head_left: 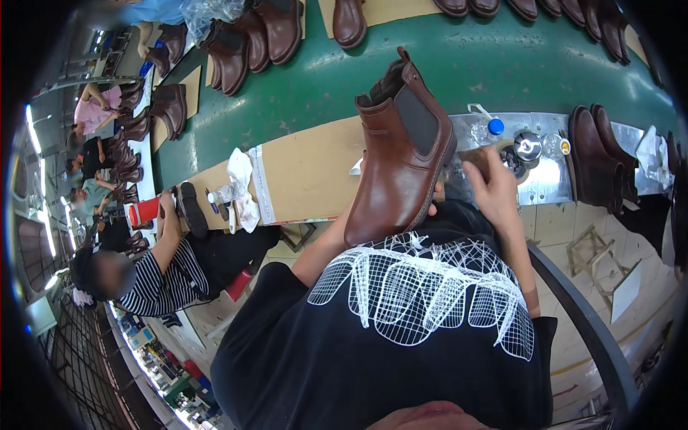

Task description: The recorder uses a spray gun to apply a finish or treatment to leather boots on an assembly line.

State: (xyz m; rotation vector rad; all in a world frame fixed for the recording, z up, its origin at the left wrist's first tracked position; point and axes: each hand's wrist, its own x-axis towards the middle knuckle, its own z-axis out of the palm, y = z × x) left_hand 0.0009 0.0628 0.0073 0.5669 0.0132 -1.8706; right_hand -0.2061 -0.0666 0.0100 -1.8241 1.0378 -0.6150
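A brown leather Chelsea boot (pixel 390 172) with dark elastic side panels and a heel loop stands tilted in front of my chest, toe toward me. My left hand (pixel 433 209) is closed around it from behind and below; most of that hand is hidden by the boot, and only some fingertips show at the sole edge. To the right of the heel, my right hand (pixel 494 188) has its fingers bent together by a small brownish piece (pixel 474 159), whose kind I cannot make out. Close to these fingers sit a round dark-topped container (pixel 527 146) and a clear bottle with a blue cap (pixel 495 127).
Cardboard (pixel 308 172) covers the bench edge; a white cloth (pixel 245 193) lies on it. A green conveyor belt (pixel 301 107) beyond carries brown boots. More boots (pixel 596 161) stand at right. A co-worker in stripes (pixel 165 276) sits at left. A stool (pixel 595 265) stands at right.
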